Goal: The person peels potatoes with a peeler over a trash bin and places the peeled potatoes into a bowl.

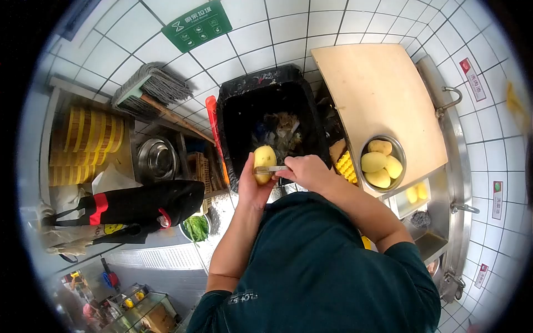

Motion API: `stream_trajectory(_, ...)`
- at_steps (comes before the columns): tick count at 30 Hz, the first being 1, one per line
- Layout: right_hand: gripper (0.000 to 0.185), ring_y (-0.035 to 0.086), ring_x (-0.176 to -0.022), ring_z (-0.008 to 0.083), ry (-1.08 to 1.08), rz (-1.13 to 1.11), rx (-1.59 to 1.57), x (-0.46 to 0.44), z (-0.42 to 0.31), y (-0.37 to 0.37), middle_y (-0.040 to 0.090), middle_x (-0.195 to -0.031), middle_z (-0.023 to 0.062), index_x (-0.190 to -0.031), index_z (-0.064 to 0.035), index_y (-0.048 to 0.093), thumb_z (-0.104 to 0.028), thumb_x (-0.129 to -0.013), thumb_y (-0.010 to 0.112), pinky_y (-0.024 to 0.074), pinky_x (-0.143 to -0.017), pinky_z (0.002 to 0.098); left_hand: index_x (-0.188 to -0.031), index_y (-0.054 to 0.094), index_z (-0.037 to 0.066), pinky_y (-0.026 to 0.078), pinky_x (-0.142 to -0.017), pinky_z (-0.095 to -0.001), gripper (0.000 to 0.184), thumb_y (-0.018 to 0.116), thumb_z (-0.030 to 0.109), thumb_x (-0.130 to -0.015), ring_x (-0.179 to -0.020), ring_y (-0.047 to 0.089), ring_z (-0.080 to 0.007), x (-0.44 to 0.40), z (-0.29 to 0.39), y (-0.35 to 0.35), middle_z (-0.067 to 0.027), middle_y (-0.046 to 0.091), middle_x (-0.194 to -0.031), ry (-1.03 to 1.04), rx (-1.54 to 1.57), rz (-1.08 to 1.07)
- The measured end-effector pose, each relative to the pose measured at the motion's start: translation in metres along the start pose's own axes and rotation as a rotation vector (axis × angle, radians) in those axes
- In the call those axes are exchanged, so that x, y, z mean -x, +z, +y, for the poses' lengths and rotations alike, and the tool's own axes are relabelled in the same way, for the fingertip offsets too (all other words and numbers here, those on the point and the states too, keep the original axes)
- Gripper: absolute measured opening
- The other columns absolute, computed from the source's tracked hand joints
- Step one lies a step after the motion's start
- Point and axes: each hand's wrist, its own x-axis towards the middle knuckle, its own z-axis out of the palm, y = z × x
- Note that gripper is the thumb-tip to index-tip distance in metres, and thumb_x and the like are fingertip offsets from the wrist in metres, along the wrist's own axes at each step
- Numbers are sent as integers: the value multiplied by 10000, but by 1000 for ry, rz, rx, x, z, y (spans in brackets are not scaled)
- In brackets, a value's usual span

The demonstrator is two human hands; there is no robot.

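My left hand (pixel 253 186) is wrapped round a yellow potato (pixel 265 155), held upright over the near edge of a black bin (pixel 223 111). My right hand (pixel 307 171) grips a peeler (pixel 271 169), whose metal head lies across the lower part of the potato. A few dark spots show on the potato's pale surface. Scraps (pixel 283 130) lie inside the bin. To the right, a metal bowl (pixel 403 161) with several potatoes (pixel 373 161) stands on a wooden board (pixel 383 89).
A sink (pixel 436 222) with taps runs along the right wall, with yellow pieces (pixel 416 192) in a tray. A mop (pixel 155 91) and red handle (pixel 214 122) stand left of the bin. Black aprons (pixel 144 205) hang at left, near a bowl of greens (pixel 195 227).
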Motion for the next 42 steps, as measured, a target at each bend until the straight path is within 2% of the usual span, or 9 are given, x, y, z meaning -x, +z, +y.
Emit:
stream_trajectory(5,534,674,-777,482,476,136,55,-22,50,-2,683,-790,267,-843,-13,643,-495,-1046,530,533,-666,558,-1233,629,83,490,-654,-339,427,534,462,-1064,-881,613,-228,4,2,-1,-92,670,-1044,3,-93,-21)
stream_trajectory(13,474,665,-745,475,112,-6,-100,1,-3,1,665,-745,236,-840,-43,633,-487,-1005,609,520,-656,546,-1240,616,73,498,-660,-341,450,532,478,-1061,-890,632,-258,-3,-5,-9,-116,674,-1066,42,-52,-20)
stream_trajectory(17,628,693,-766,456,534,-15,141,-18,58,-1,709,-811,235,-895,-22,710,-574,-1053,457,553,-697,544,-1325,568,86,484,-687,-335,446,493,450,-1078,-899,617,-218,9,-2,-4,-77,658,-1155,59,-173,-90)
stream_trajectory(23,591,667,-792,483,442,187,-233,-11,47,-25,677,-828,284,-873,13,685,-513,-1061,493,522,-706,536,-1447,479,48,562,-880,-388,531,676,184,-973,-1105,642,-233,18,3,-7,-107,639,-1263,307,-377,-301)
stream_trajectory(24,586,668,-788,479,422,196,-250,-10,44,-28,673,-818,285,-869,13,682,-511,-1059,500,519,-698,534,-1446,472,41,545,-974,-387,616,729,33,-886,-1158,636,-226,13,5,-11,-110,636,-1262,289,-396,-296)
stream_trajectory(30,526,641,-716,461,264,133,-143,-4,16,-36,639,-741,238,-819,-13,624,-483,-1044,554,499,-634,510,-1414,485,33,522,-966,-312,687,815,26,-811,-1120,623,-164,4,3,-18,-86,636,-1243,495,-846,-172)
stream_trajectory(36,464,668,-674,394,26,111,37,0,-7,-26,647,-696,159,-788,-72,560,-485,-987,631,511,-590,496,-1380,496,32,524,-945,-305,652,823,36,-816,-1083,637,-164,3,-3,-8,-85,647,-1208,495,-917,-155)
stream_trajectory(39,505,682,-653,379,6,175,72,-3,7,-18,646,-677,153,-824,-59,618,-526,-1012,569,536,-591,472,-1378,492,24,527,-941,-310,646,822,39,-823,-1082,640,-172,9,-2,-5,-92,651,-1195,513,-918,-157)
stream_trajectory(42,581,704,-750,430,379,5,205,-17,65,0,702,-770,214,-859,-33,696,-556,-1031,510,560,-676,521,-1371,488,19,529,-941,-318,638,822,42,-828,-1080,640,-173,18,2,-1,-93,651,-1197,547,-1035,-129)
